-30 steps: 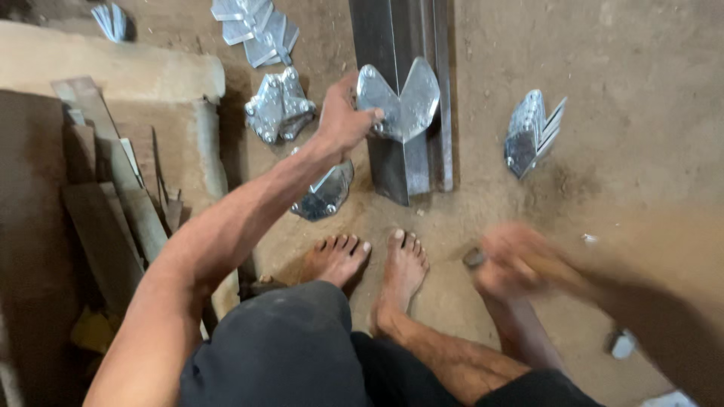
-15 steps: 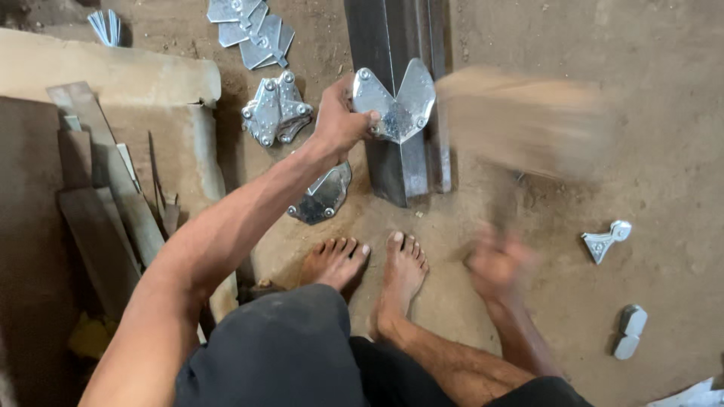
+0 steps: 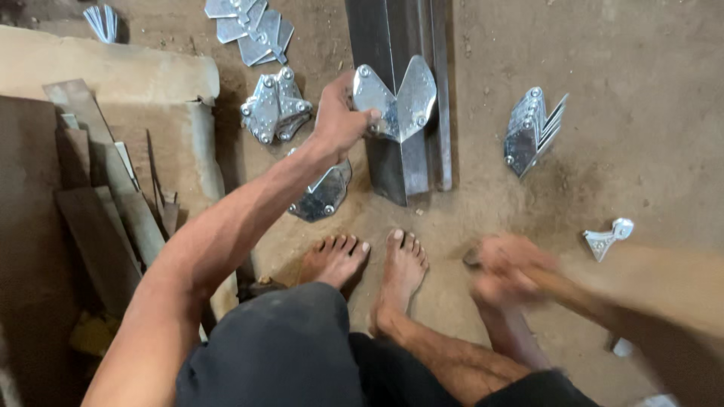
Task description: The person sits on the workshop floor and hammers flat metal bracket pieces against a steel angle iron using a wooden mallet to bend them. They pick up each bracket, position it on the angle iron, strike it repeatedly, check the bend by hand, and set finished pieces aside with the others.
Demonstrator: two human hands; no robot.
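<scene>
A shiny folded metal plate (image 3: 396, 102) with rivets is pinched by the left hand (image 3: 339, 120) on a dark steel bar (image 3: 400, 45). A blurred wooden handle (image 3: 603, 298) is gripped by the closed right hand (image 3: 509, 271)

A shiny V-shaped metal bracket (image 3: 397, 100), two rounded wings bent up from a centre fold and studded with rivets, sits astride the near end of a long dark steel angle bar (image 3: 400, 90) lying on the dirt floor. The left hand (image 3: 339, 120) pinches its left wing. The right hand (image 3: 507, 273), blurred, grips a wooden handle (image 3: 603, 301) low beside the feet.
</scene>
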